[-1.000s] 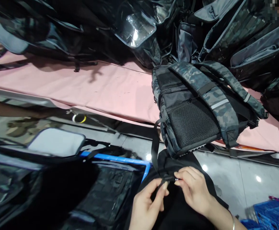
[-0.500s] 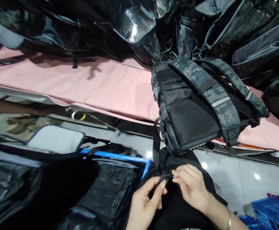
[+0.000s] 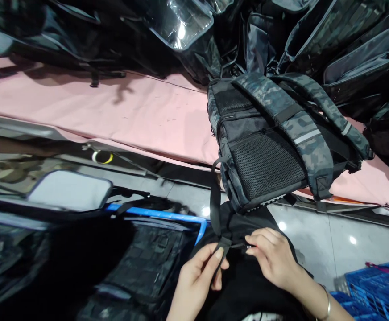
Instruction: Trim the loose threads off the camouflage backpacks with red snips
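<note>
A camouflage backpack (image 3: 268,138) with mesh panels lies on the pink-covered table (image 3: 141,116), its shoulder straps on top. From its near left corner a black strap (image 3: 215,200) hangs down towards the hands. My left hand (image 3: 206,267) pinches the end of this strap between thumb and fingers. To the right, my right hand (image 3: 270,254) is closed in a pinch on a small shiny item at its fingertips, too small to make out. A thin dark line runs between the two hands. Both hands are above black clothing on the lap.
Dark bags (image 3: 114,40) are heaped along the table's far side. At the lower left, more camouflage bags (image 3: 144,258) sit by a blue frame (image 3: 161,214). Blue crates (image 3: 378,285) stand on the floor at the lower right. Another person's arm (image 3: 14,145) shows at the left.
My hands have moved slightly apart, and more of the thin line shows between them. The strap end in my left hand is now tilted downward. The whole view has shifted a little.
</note>
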`<state>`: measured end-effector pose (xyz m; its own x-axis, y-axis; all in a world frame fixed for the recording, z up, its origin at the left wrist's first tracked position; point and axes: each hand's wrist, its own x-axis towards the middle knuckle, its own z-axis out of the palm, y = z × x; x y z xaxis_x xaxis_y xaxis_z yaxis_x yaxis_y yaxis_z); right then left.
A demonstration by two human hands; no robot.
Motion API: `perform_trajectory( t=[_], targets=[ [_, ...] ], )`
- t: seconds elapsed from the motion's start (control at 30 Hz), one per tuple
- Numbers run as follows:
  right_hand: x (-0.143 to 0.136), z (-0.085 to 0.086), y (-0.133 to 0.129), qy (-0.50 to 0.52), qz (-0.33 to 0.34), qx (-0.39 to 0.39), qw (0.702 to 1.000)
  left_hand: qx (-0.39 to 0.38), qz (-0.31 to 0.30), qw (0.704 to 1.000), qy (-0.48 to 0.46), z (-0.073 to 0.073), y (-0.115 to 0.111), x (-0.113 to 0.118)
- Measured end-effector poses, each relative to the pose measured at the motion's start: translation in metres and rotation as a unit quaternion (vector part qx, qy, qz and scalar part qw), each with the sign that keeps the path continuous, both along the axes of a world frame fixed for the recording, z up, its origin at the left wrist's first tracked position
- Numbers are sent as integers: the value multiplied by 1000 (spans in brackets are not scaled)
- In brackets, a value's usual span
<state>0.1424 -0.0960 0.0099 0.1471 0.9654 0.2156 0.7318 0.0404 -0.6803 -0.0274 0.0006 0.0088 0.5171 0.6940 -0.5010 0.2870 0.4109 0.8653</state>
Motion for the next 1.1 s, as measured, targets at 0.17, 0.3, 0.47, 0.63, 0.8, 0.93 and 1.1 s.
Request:
perform_trajectory(
  t=[0.17,0.3,0.47,0.63,0.8,0.93,1.1],
  targets=[
    [2,5,3,-8,26,-37,999,40,-35,998,15,-1,-1,-2],
    [4,4,4,8,37,-57,998,21,-48,999,3,-1,-1,-3],
    [1,1,2,74,2,-31,997,-55,-25,998,-35,-3,3,-1],
    [-2,1,4,71,-13,-38,997,-40,-16,998,-34,-4,4,-2],
    [-4,-1,9,25,23,-30,999,-36,-29,999,-25,-5,3,-4],
    [-5,-1,6,99,12,0,995,-44,-20,998,-30,-7,3,-4],
    [-6,-1,7,299,-41,-56,952,-120,29,989,-79,-8,-4,1]
  ],
)
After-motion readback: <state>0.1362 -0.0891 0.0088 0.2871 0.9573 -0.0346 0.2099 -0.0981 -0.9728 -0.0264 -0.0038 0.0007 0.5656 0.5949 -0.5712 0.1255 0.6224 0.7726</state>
